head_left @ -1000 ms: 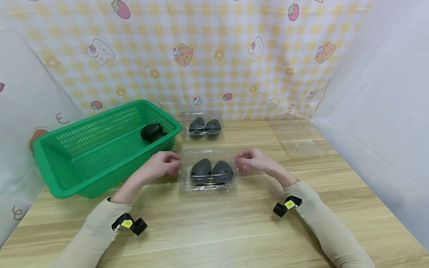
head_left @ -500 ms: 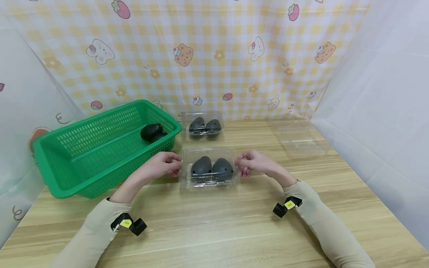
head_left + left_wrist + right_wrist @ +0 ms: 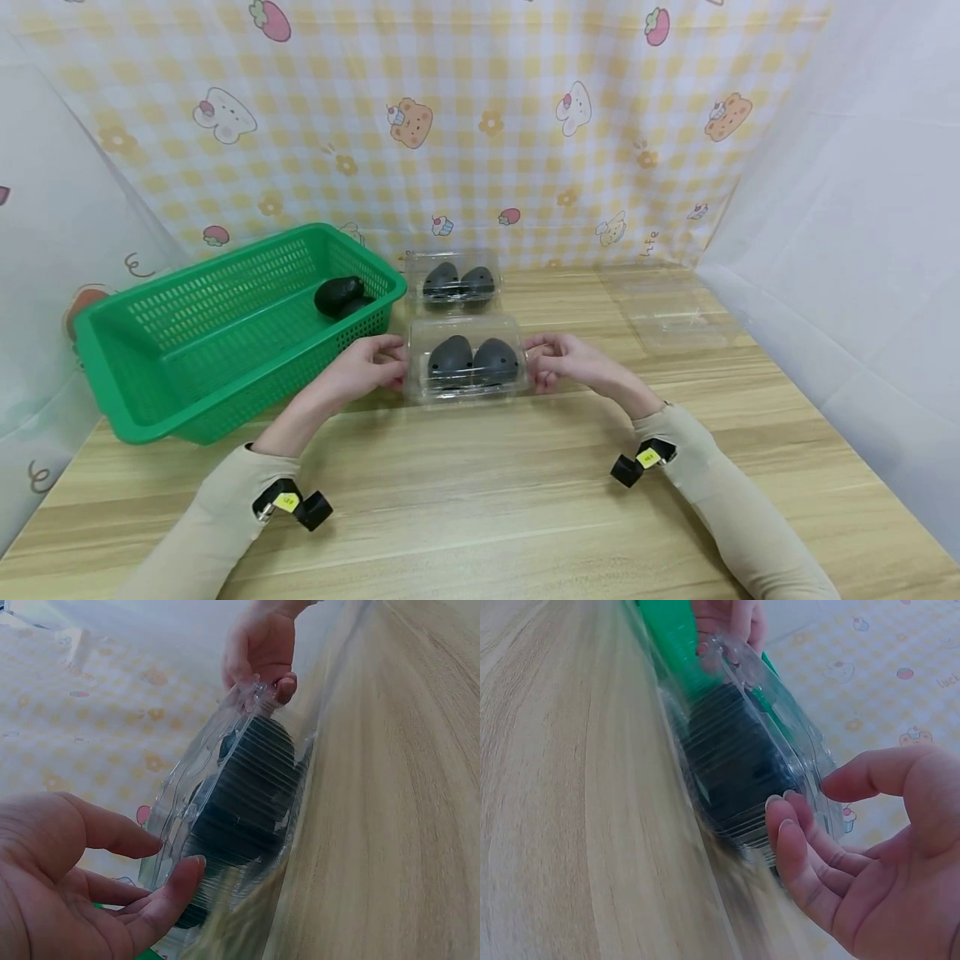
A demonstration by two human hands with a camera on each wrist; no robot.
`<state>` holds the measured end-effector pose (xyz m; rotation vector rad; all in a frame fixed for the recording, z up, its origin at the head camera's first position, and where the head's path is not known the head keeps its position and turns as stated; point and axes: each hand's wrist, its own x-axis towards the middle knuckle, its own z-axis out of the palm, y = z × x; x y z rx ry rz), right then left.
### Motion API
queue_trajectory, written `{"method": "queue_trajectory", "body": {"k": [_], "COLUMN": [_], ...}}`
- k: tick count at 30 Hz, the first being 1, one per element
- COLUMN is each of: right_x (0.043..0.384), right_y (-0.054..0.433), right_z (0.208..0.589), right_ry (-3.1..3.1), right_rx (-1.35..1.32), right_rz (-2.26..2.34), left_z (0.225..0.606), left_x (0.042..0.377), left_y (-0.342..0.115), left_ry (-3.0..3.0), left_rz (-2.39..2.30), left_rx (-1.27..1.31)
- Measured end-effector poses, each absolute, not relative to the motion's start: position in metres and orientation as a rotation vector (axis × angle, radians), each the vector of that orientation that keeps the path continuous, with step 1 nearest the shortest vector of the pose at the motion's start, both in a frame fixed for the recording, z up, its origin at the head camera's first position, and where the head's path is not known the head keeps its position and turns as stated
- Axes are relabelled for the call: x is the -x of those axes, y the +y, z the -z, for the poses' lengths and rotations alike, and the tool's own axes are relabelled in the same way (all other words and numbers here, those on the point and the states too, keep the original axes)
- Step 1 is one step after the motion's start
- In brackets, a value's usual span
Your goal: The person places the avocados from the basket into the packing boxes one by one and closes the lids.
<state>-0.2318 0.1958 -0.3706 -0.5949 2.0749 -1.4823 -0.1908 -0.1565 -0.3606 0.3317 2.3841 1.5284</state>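
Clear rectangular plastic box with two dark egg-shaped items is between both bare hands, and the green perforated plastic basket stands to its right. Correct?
Not quite: the green perforated plastic basket stands to the left of the clear rectangular plastic box, as the head view shows. The rest is right.

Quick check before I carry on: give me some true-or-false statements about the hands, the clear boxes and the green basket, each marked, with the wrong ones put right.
1. The left hand and right hand grip opposite ends of the nearer clear box. True.
2. The nearer clear box contains three dark fruits. False: it contains two dark fruits.
3. The green basket stands to the left of both filled boxes. True.
4. The loose fruit inside the green basket lies at the end farthest from the boxes. False: it lies at the end nearest them.
5. The farther clear box has a dark pair inside. True.
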Motion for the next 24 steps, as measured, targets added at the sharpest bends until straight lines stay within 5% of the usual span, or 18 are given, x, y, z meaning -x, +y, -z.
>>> {"method": "queue_trajectory", "body": {"k": [24], "right_x": [0.230], "right_y": [0.196], "right_z": [0.376], "right_ry": [1.975], "right_rx": [0.559], "right_rz": [1.390], "left_z": [0.359], "left_x": [0.191], "left_y": [-0.172], "left_ry": [2.116], "left_rz": [-1.350], "left_rx": [-0.449]}}
